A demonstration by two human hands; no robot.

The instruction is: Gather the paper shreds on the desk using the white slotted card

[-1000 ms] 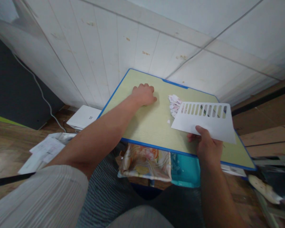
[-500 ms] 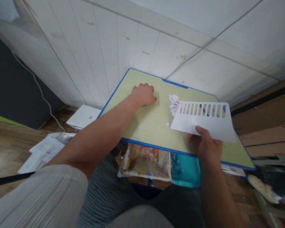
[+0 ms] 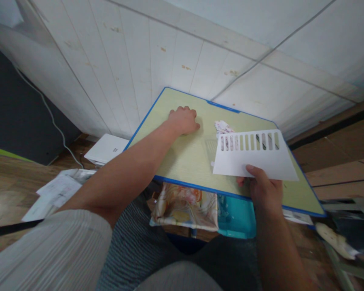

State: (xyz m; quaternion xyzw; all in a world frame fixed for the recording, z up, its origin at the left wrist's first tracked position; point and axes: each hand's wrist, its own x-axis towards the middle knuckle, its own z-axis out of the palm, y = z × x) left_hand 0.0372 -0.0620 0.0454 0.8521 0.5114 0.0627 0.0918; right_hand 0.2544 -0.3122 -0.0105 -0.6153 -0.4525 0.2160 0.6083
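While the right hand pinches a flat, white, slotted rectangular sheet at its near edge, the sheet's long axis runs left-right over the yellow, blue-edged tabletop; torn white paper scraps lie at its far-left corner, nearer the curled left hand; whether that holds anything cannot be told.

White card; pale yellow-green tabletop, blue rim.

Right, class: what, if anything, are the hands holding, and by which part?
The right hand holds the white slotted sheet by its near edge, around the middle. The left hand holds nothing that shows.
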